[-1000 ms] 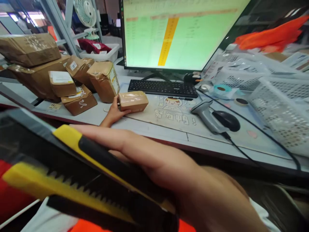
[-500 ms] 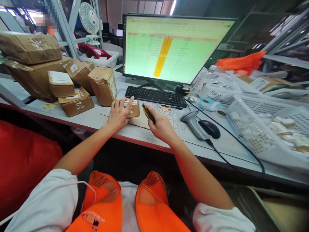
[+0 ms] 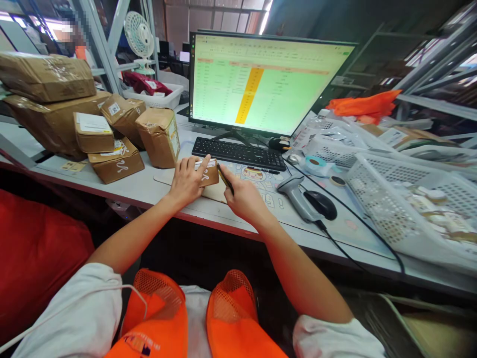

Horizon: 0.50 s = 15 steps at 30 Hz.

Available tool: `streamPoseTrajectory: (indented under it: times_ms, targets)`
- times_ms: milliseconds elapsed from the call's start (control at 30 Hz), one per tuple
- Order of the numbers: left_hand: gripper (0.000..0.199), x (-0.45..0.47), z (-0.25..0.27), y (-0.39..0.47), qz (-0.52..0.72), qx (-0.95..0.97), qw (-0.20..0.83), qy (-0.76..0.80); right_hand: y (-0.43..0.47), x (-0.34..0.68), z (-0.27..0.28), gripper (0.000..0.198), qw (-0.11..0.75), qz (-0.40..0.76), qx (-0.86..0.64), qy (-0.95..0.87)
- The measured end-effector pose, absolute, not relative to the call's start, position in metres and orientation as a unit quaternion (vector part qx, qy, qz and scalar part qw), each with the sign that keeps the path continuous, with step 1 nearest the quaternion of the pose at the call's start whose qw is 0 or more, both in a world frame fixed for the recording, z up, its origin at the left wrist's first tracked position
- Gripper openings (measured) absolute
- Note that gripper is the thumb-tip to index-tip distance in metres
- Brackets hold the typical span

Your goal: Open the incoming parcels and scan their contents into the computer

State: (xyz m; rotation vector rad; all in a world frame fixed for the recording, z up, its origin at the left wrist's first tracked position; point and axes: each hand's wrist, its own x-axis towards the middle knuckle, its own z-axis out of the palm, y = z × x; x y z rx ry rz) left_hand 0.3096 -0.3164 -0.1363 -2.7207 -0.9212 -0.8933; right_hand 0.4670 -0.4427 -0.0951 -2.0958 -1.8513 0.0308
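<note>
A small brown cardboard box [image 3: 209,177] with a white label lies on the desk mat in front of the keyboard [image 3: 238,153]. My left hand [image 3: 187,180] grips it from the left, fingers over its top. In my right hand [image 3: 243,196] is a black and yellow utility knife [image 3: 225,178], the fingers wrapped round its handle. Its front end meets the right edge of the box; the blade itself is too small to make out.
Several taped cartons [image 3: 48,119] are stacked at the left, one carton [image 3: 158,136] nearest the box. The monitor [image 3: 268,79] stands behind the keyboard. To the right lie a barcode scanner [image 3: 298,198], a mouse [image 3: 320,203], a cable and white plastic baskets [image 3: 380,209].
The utility knife has moved left to the right edge of the box. The box appears slightly turned under my left hand. The view has shifted slightly.
</note>
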Motion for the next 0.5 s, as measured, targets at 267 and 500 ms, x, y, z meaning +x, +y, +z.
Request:
streamPoseTrajectory:
  times_ms: [267,500]
  targets:
    - [0.075,0.314,-0.142,-0.326,-0.311,-0.899,0.067,-0.301,-0.464,0.458,-0.095,0.070,0.067,0.050,-0.767,-0.637]
    - [0.092,0.288,-0.143,-0.305,-0.420,-0.848,-0.159,-0.283,-0.485,0.497,-0.059,0.065,0.143,0.035,-0.680,-0.718]
